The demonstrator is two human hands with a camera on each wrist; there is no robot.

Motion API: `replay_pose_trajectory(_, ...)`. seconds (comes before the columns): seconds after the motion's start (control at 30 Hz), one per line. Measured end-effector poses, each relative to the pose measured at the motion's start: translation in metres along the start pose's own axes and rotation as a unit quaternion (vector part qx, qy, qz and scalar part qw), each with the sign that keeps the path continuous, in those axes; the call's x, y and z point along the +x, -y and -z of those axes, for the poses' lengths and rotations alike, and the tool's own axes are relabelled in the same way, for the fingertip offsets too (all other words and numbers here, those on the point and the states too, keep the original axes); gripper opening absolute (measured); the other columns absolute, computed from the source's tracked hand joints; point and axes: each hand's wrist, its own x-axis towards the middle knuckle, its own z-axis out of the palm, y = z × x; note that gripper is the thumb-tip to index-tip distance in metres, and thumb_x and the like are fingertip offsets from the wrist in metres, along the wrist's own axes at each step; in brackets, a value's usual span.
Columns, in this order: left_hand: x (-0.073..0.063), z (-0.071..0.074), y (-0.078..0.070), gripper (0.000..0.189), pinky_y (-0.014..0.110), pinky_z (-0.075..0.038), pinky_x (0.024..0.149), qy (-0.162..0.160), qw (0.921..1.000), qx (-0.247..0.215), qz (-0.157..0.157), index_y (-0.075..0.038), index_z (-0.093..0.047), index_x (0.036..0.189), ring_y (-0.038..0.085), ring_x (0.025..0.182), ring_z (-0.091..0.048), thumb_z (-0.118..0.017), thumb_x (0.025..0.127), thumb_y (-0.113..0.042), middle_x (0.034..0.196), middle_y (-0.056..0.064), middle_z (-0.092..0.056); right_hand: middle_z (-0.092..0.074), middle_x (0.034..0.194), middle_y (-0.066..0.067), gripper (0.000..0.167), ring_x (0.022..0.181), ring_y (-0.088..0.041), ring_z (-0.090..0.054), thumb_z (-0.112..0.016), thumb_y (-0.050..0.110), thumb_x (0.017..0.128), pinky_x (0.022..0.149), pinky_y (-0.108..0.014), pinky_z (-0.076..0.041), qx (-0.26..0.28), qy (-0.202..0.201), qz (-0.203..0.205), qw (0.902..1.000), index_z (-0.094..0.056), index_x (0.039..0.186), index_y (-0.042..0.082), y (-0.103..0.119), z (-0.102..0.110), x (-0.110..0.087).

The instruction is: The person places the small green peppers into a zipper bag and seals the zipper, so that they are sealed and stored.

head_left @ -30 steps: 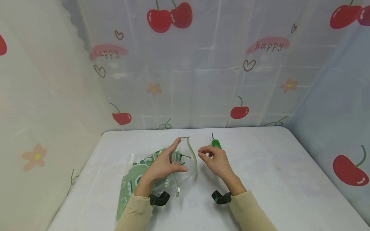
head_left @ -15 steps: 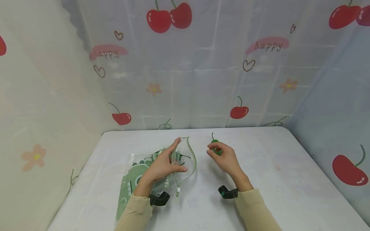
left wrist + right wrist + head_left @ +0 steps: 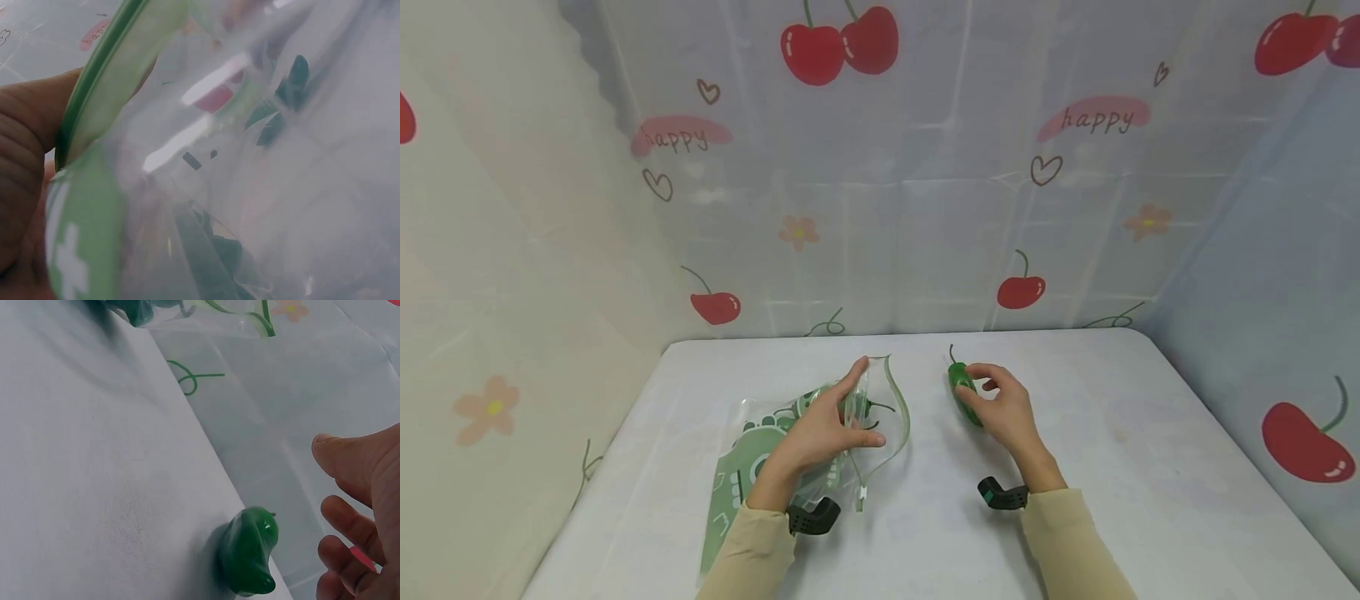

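A clear zip bag with a green cartoon print (image 3: 737, 483) lies on the left half of the table, its green-edged mouth (image 3: 904, 408) standing apart toward the right. My left hand (image 3: 820, 429) spreads thumb and fingers at that mouth; in the left wrist view the bag's green zip edge (image 3: 94, 81) runs beside the hand. Green peppers show through the film, with dark stems (image 3: 883, 407) poking toward the opening. Right of the bag lies another green chili pepper (image 3: 961, 387). My right hand (image 3: 1007, 408) is beside it, thumb and fingers parted; the right wrist view shows the pepper (image 3: 249, 550) outside the fingers.
A small zip slider (image 3: 862, 493) hangs at the near end of the bag's mouth. The white table (image 3: 1120, 517) is bordered by a cherry-printed curtain (image 3: 925, 217) at the back and sides. Black cameras sit on both wrists.
My right hand has moved to the right, from left of the loose pepper to its right side, so most of the pepper shows. The left hand and bag keep their place.
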Motion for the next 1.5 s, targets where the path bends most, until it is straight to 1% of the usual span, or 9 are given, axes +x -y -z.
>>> replay_pose_trajectory(0.1,0.0,0.0,0.0,0.113,0.027,-0.041,0.056,0.003,1.0,-0.001,0.001,-0.053,-0.016,0.16,0.012,0.054,-0.035,-0.092,0.078,-0.035,0.169,-0.016,-0.022,-0.062,0.134,-0.01,0.045,0.118,-0.029,-0.052,-0.076,0.03,0.094,0.087,-0.038,-0.045,-0.007,-0.001,-0.02,0.9998,-0.063,0.134,0.015,-0.003,0.002,0.001)
replay_pose_trajectory(0.27,0.001,0.0,0.0,0.113,0.028,-0.042,0.055,0.007,0.9999,-0.007,-0.002,-0.048,-0.016,0.162,0.012,0.053,-0.036,-0.091,0.079,-0.035,0.171,-0.008,-0.023,-0.058,0.138,-0.013,0.054,0.121,-0.031,-0.052,-0.076,0.034,0.094,0.086,-0.038,-0.048,-0.014,0.004,-0.047,0.9988,-0.059,0.14,0.012,-0.009,0.001,0.002)
replay_pose_trajectory(0.43,0.001,0.0,0.0,0.113,0.027,-0.041,0.054,0.008,0.9999,-0.005,-0.003,-0.052,-0.016,0.16,0.012,0.052,-0.036,-0.092,0.078,-0.035,0.171,-0.005,-0.023,-0.054,0.144,-0.016,0.061,0.122,-0.033,-0.051,-0.077,0.034,0.093,0.09,-0.043,-0.046,-0.018,0.015,-0.061,0.9979,-0.054,0.144,0.011,-0.017,0.0,0.003)
replay_pose_trajectory(0.67,0.0,-0.001,0.0,0.113,0.027,-0.041,0.054,0.001,1.0,0.002,0.004,-0.055,-0.016,0.159,0.011,0.052,-0.035,-0.091,0.079,-0.03,0.168,-0.016,-0.024,-0.057,0.143,-0.016,0.065,0.113,-0.029,-0.053,-0.077,0.039,0.092,0.084,-0.036,-0.043,-0.023,0.029,-0.056,0.9978,-0.052,0.146,0.012,-0.028,-0.006,0.005)
replay_pose_trajectory(0.87,0.0,-0.001,0.0,0.113,0.027,-0.042,0.055,0.005,1.0,0.0,0.005,-0.054,-0.016,0.159,0.012,0.053,-0.038,-0.091,0.079,-0.032,0.168,-0.012,-0.025,-0.061,0.139,-0.016,0.065,0.109,-0.028,-0.055,-0.077,0.042,0.092,0.083,-0.034,-0.042,-0.035,0.023,-0.048,0.998,-0.053,0.144,0.011,-0.032,-0.009,0.003)
replay_pose_trajectory(1.07,-0.001,-0.001,-0.002,0.112,0.026,-0.042,0.055,0.006,1.0,0.002,0.007,-0.054,-0.016,0.159,0.011,0.053,-0.038,-0.092,0.078,-0.034,0.168,-0.013,-0.025,-0.064,0.135,-0.017,0.063,0.103,-0.027,-0.055,-0.078,0.037,0.091,0.081,-0.035,-0.042,-0.065,0.02,-0.037,0.997,-0.053,0.143,0.009,-0.035,-0.012,0.003)
replay_pose_trajectory(1.23,-0.002,-0.002,-0.003,0.113,0.026,-0.041,0.055,0.003,0.9999,0.008,0.01,-0.054,-0.016,0.159,0.012,0.053,-0.037,-0.092,0.079,-0.031,0.166,-0.016,-0.027,-0.062,0.138,-0.02,0.065,0.112,-0.032,-0.058,-0.079,0.033,0.091,0.094,-0.046,-0.048,-0.067,0.03,-0.049,0.9961,-0.051,0.145,0.009,-0.036,-0.014,0.003)
replay_pose_trajectory(1.33,-0.001,-0.002,-0.003,0.113,0.026,-0.041,0.055,0.002,0.9999,0.01,0.011,-0.054,-0.017,0.159,0.012,0.053,-0.038,-0.092,0.078,-0.031,0.166,-0.017,-0.028,-0.059,0.14,-0.021,0.066,0.121,-0.035,-0.057,-0.079,0.031,0.091,0.103,-0.052,-0.047,-0.061,0.036,-0.055,0.9959,-0.05,0.145,0.009,-0.036,-0.015,0.002)
replay_pose_trajectory(1.5,-0.001,-0.003,-0.003,0.112,0.026,-0.041,0.055,0.003,0.9998,0.013,0.012,-0.055,-0.016,0.159,0.012,0.053,-0.037,-0.092,0.079,-0.031,0.167,-0.016,-0.026,-0.059,0.139,-0.021,0.062,0.122,-0.035,-0.058,-0.079,0.027,0.091,0.104,-0.053,-0.046,-0.063,0.036,-0.045,0.9963,-0.052,0.144,0.009,-0.039,-0.015,0.002)
